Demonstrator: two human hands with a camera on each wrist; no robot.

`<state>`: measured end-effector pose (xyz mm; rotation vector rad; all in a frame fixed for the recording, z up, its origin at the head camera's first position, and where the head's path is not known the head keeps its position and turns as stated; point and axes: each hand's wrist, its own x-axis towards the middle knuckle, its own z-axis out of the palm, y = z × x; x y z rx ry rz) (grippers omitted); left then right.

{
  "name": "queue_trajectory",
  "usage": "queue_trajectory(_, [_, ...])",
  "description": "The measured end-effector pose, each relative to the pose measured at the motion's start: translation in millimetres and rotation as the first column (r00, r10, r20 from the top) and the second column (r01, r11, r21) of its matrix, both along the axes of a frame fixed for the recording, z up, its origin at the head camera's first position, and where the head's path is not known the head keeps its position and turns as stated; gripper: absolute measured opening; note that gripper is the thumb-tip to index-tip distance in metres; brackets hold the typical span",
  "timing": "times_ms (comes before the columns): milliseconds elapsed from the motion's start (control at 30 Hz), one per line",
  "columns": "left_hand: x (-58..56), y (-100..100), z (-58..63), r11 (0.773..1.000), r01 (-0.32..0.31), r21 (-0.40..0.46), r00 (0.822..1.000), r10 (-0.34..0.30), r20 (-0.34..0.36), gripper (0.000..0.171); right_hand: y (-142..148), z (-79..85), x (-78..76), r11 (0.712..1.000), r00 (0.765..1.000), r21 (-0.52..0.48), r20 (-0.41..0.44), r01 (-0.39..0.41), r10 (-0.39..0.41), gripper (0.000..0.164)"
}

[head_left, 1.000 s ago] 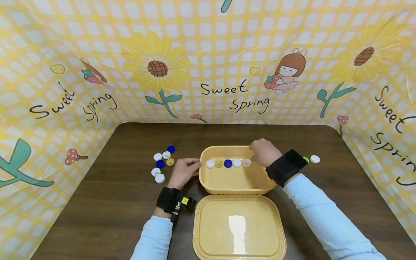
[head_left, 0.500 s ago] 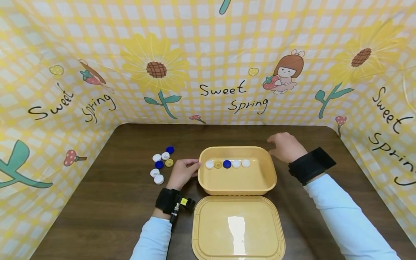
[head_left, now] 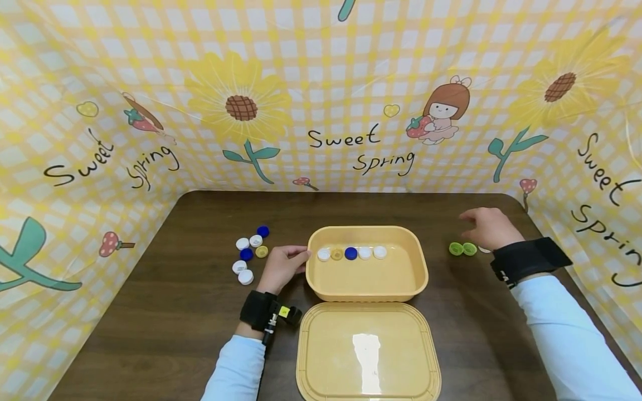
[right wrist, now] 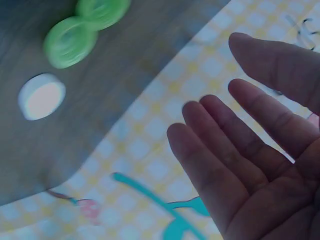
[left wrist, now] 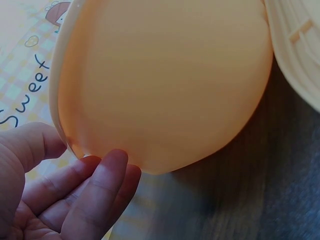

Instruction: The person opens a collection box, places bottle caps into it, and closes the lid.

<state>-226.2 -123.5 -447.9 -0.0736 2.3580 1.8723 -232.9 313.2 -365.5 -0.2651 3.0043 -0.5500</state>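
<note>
My left hand [head_left: 283, 266] holds the left end of a yellow plastic box [head_left: 366, 295], thumb at the rim and fingertips against the outer wall, as the left wrist view shows. Inside the box lies a row of bottle caps: white [head_left: 324, 254], yellow [head_left: 337, 254], blue [head_left: 350, 253] and two more white. My right hand [head_left: 494, 228] hovers over the table's right side with fingers spread and nothing held. Near it lie two green caps [head_left: 462, 249] and a white cap [right wrist: 42, 97], which the hand partly hides in the head view.
Left of the box lie several loose caps, among them a blue one [head_left: 246, 254], a yellow one [head_left: 261, 252] and a white one [head_left: 246, 277]. A yellow lid [head_left: 346, 356] lies flat in front of the box. Patterned cloth [head_left: 331, 83] walls the table's back and sides.
My right hand has moved right, from over the box's far right corner to above the caps at the right. The green caps are now in sight. My left hand stays at the box.
</note>
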Motion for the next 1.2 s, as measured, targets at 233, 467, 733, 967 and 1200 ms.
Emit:
queue_trajectory(233, [-0.3,1,0.9,1.000,0.003,-0.001,1.000,-0.003,0.007,0.026,28,-14.9,3.0,1.000,0.997,-0.006,0.064,0.031,-0.031,0.044])
queue_trajectory(467, [-0.6,2,0.7,1.000,0.000,0.017,1.000,0.000,0.014,0.027,44,-30.2,1.1,0.999,0.996,0.011,0.078,0.041,-0.042,0.041])
queue_trajectory(733, [-0.7,2,-0.3,1.000,-0.004,0.012,1.000,0.003,0.017,0.026,58,-48.1,-0.4,0.999,0.997,-0.003,0.059,0.045,-0.045,0.040])
queue_trajectory(967, [-1.0,1,-1.4,1.000,0.002,0.012,1.000,-0.002,0.016,0.027,64,-59.5,-2.2,0.997,0.997,-0.034,0.044,0.064,-0.062,0.041])
queue_trajectory(1200, [-1.1,0,-1.6,1.000,0.010,0.019,1.000,-0.010,0.004,0.026,63,-62.7,-3.3,0.998,0.999,-0.040,0.013,0.050,-0.049,0.037])
